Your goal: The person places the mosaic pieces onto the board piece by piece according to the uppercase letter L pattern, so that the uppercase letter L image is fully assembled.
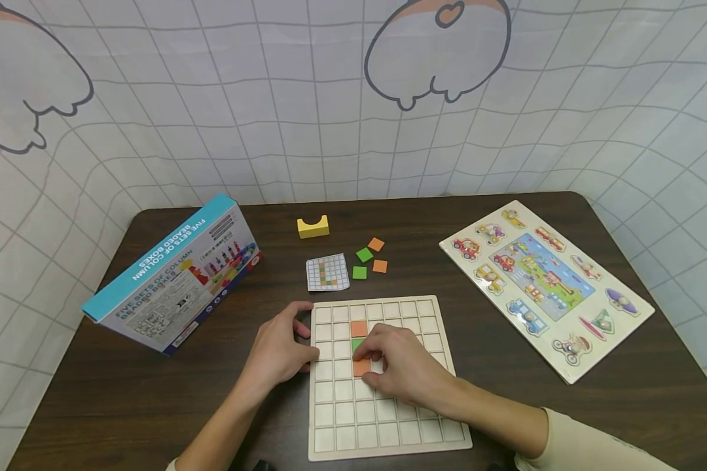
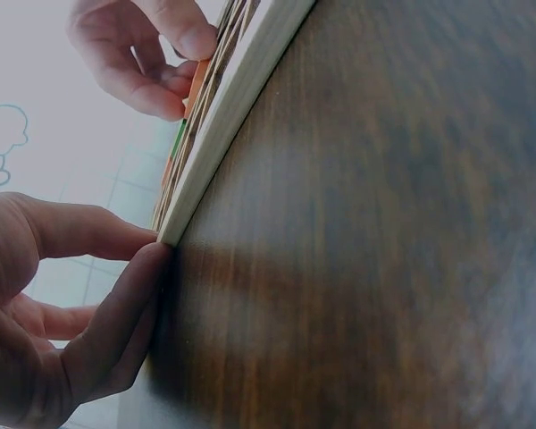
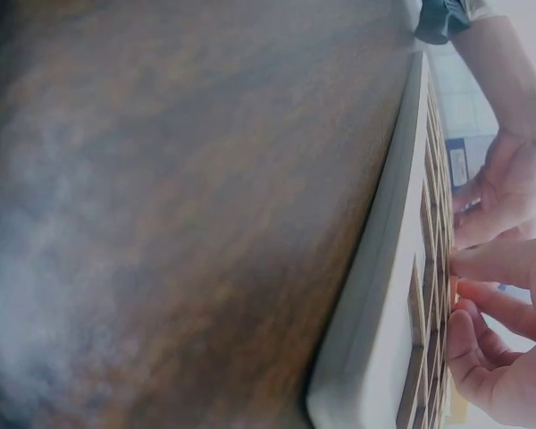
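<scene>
In the head view, a flat square pale-wood grid board (image 1: pixel 345 437) lies at lower centre on the dark brown wood-grain table (image 1: pixel 489 340); the left hand (image 1: pixel 275 350), fingers loosely bent rather than wrapped round anything, touches the board's left edge; the right hand (image 1: pixel 405 365) pinches a small square orange tile (image 1: pixel 361 369) at the middle of the frame, in the third column from the left; a green square tile (image 1: pixel 357 343), partly covered by the fingers, and a second orange square tile (image 1: pixel 359 328) sit above it in the same column. Two loose orange tiles (image 1: pixel 380 266) and two loose green tiles (image 1: pixel 364 255) lie above the board, right of a white printed grid card (image 1: pixel 327 272); a yellow arched block (image 1: pixel 313 228) stands higher; a blue-and-white cardboard box (image 1: pixel 179 281) is at left, a colourful vehicle puzzle board (image 1: pixel 542 281) at right.

In the left wrist view, fingertips meet the board's pale side at left centre; the tile is at upper left, an orange sliver under the other hand; it looks light, stiff, thin and probably smooth, best pinched by opposite edges.

In the right wrist view, fingertips gather at right centre over the grid, a trace of orange between them; the board seems rigid and sturdy, best held by its rim.
</scene>
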